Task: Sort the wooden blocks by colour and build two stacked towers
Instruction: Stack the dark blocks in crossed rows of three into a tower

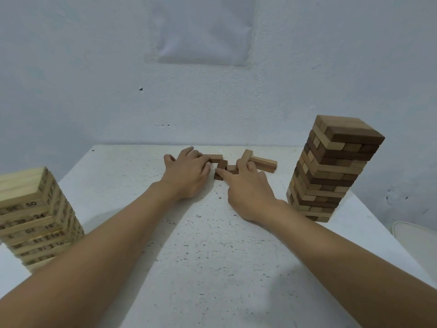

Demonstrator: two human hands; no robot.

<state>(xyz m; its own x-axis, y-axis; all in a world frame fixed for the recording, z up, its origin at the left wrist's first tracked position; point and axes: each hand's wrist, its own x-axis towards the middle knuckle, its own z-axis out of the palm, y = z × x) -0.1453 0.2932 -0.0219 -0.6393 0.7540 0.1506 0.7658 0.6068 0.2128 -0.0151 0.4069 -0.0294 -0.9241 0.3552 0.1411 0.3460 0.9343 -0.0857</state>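
My left hand [186, 172] lies flat on the white table [212, 245], its fingertips touching a mid-brown block [215, 158]. My right hand [248, 188] reaches its thumb to a dark brown block [222, 167] that lies beside a small brown block [232, 168]. Its fingers curl round the lower end of a light block [246, 155] that tilts upward. Another light block [264, 164] lies just right of it. A tall tower of mixed light and dark blocks [331, 171] stands to the right.
A tower of light numbered blocks [35, 216] stands at the table's left front edge, next to my left forearm. The blue-grey wall [212, 91] rises right behind the table's far edge. A pale round object [416, 242] sits beyond the right edge.
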